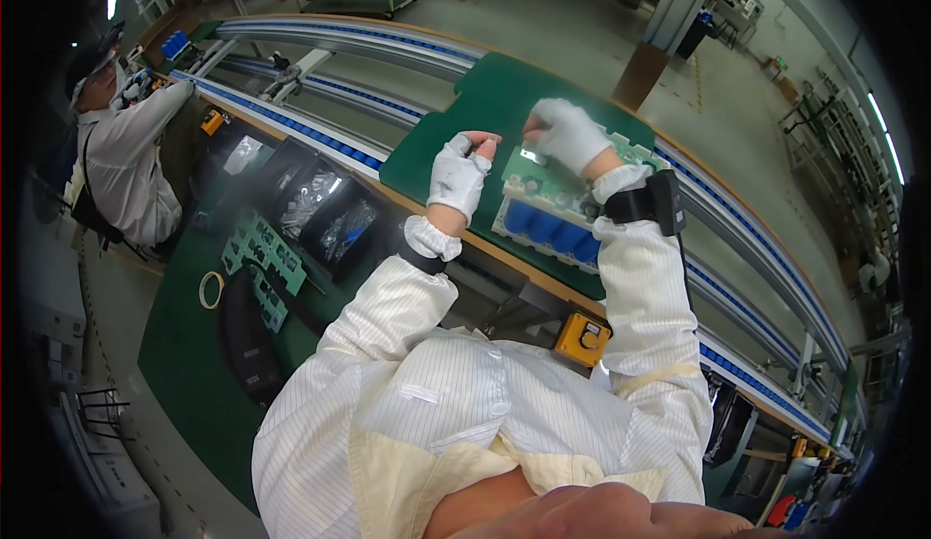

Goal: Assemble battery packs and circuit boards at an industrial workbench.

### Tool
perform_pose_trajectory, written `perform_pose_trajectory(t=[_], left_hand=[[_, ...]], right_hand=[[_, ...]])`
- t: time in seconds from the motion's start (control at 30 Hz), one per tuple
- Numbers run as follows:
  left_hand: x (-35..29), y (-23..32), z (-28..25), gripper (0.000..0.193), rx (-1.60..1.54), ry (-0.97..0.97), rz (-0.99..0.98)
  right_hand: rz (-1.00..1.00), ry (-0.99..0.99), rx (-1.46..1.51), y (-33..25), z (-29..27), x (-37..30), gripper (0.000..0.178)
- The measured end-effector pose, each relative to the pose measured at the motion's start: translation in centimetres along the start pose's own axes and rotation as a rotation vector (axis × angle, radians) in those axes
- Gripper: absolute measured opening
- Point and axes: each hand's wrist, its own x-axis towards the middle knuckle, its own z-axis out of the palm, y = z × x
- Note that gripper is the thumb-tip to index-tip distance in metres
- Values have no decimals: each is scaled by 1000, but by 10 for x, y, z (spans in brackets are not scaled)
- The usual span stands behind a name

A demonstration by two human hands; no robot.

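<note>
A block of blue cylindrical cells [551,229] stands on a green board [427,159], with a pale green plate [526,182] over its top. My right hand [570,136], in a white glove with bare fingertips, is above the far part of the block, thumb and fingers drawn together. Left of the block, my left hand [460,176] is raised in a similar glove, its bare thumb and forefinger pinched. Whatever either hand pinches is too small or hidden to make out. A black band with a small box [665,202] wraps my right wrist.
Conveyor rails [320,146] run along both sides of the board. On the green table to the left are black bins of small parts [312,200], green frames [267,258], a tape roll [210,290] and a black curved object [242,335]. A yellow switch box [582,338] sits near my body. A co-worker [131,161] sits at far left.
</note>
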Motion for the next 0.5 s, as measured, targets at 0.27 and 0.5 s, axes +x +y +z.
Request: perform_pose_trajectory(t=[0.27, 0.5], left_hand=[[-10, 6, -1, 21, -55, -86, -108], [-14, 6, -3, 23, -39, -85, -125]], right_hand=[[42, -51, -197, -2, -3, -15, 8], [120, 21, -326, -8, 3, -22, 12]])
